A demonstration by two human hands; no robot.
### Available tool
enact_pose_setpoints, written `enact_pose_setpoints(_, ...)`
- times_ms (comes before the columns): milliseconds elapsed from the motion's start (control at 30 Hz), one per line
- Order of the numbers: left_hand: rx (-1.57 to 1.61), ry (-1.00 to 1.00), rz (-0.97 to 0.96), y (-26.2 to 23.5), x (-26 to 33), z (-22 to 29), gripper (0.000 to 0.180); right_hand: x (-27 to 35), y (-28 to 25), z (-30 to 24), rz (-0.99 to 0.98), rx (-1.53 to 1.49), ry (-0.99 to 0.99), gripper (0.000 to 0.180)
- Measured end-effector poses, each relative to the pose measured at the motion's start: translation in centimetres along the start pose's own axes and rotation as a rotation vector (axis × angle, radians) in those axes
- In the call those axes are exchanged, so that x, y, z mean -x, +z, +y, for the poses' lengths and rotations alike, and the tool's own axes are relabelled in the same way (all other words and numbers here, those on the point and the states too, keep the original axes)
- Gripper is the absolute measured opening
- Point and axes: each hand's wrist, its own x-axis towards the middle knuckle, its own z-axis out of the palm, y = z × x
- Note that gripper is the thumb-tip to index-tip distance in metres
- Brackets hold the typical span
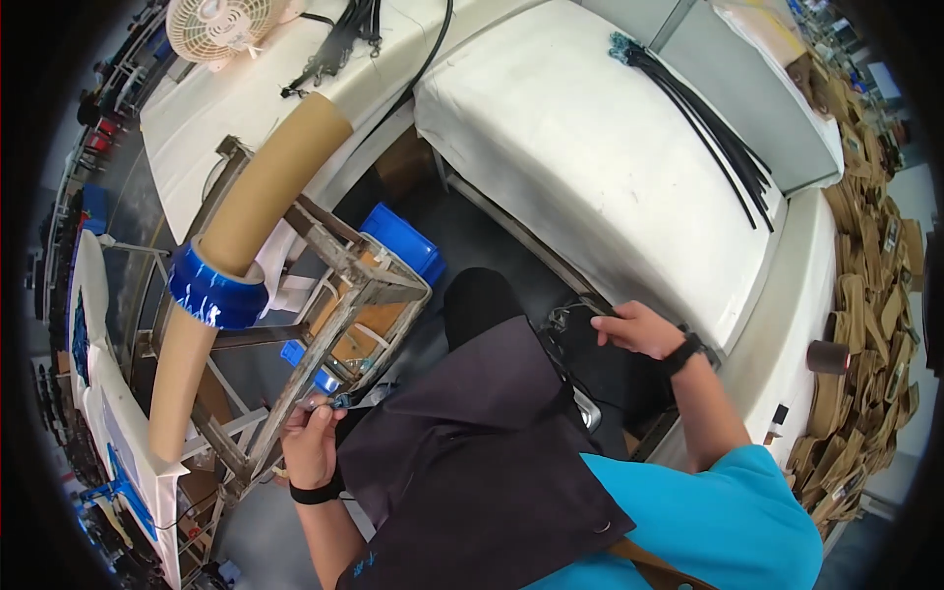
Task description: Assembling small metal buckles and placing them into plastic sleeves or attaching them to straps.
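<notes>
The left hand [313,435] is sitting at about 7 o'clock in the view, its fingers pinched together on a small dark, bluish object [339,401] right against the lower rail of a weathered metal frame [366,285]. What that small object is cannot be told. A black band is circling the wrist.

The right hand [639,329] is reaching out at about 3 o'clock, fingers curled and closing on a black strap or cable end [580,315] at the edge of the white padded table [590,147]; how tightly it is gripping cannot be told. A black watch is showing on this wrist.

A dark apron [472,442] is lying across the lap between the 2 hands. At 10 o'clock a long cardboard tube [256,197] is leaning through the frame, carrying a blue tape roll [216,290]. A blue bin [403,241] is sitting behind the frame. At 1 o'clock a bundle of black cable ties [708,128] is resting on the table, and at 11 o'clock a small white fan [221,25] is standing.
</notes>
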Motion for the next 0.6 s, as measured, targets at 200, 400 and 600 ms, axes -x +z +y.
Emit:
enact_pose_setpoints(200, 0.090, 0.011, -0.065, -0.1, 0.5, -0.6, 0.015, 12.2, -1.9, -12.9, 0.003, -0.131, -0.415, 0.035)
enact_pose_setpoints(400, 0.153, -0.023, -0.073, -0.4, 1.3, -0.8, 0.012, 19.0, -10.2, -25.8, 0.186, 0.055, -0.918, 0.032)
enact_pose_setpoints(600, 0.173, -0.003, -0.047, -0.3, 1.5, -0.5, 0.013, 19.5, -17.7, -29.8, 0.384, 0.182, -0.862, 0.028)
